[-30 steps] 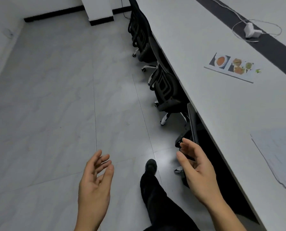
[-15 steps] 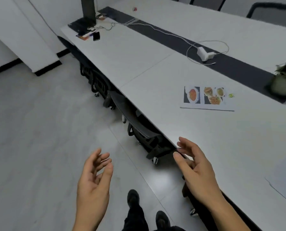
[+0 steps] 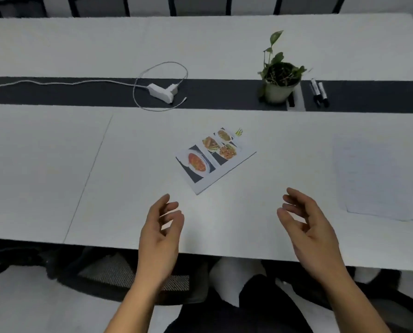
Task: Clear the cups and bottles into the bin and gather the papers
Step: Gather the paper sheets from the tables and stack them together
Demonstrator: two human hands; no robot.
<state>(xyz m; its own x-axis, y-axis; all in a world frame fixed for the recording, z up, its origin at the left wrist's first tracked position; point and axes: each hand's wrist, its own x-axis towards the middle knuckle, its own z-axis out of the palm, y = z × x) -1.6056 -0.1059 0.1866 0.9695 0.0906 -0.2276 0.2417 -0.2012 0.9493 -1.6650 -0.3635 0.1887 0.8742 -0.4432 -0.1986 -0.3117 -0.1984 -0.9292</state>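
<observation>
Your left hand (image 3: pixel 161 236) and right hand (image 3: pixel 308 233) hover over the table's (image 3: pixel 56 188) near edge at lower centre, fingers loosely spread, holding nothing. The food-photo sheet (image 3: pixel 213 157) lies mid-frame just beyond them; a plain paper (image 3: pixel 373 179) lies at right.

Smooth white laminate desk (image 3: pixel 56 164): plain, no pattern. Flat charcoal-black centre strip (image 3: pixel 56 94) crosses it at 12 o'clock. White plastic power adapter (image 3: pixel 161 92) at 11 o'clock, its cable also white. Glossy printed paper sheet (image 3: pixel 215 159), centre: white ground, black panels, dishes in red, orange and green. Plain white paper sheet (image 3: pixel 373 179), 3 o'clock: no print discernible. Green leafy plant in a cream pot (image 3: pixel 278 78), 1 o'clock. Two black-and-white marker pens (image 3: pixel 319 92), 2 o'clock. Black mesh chair (image 3: pixel 119 272), 7 o'clock: grey speckled seat.
</observation>
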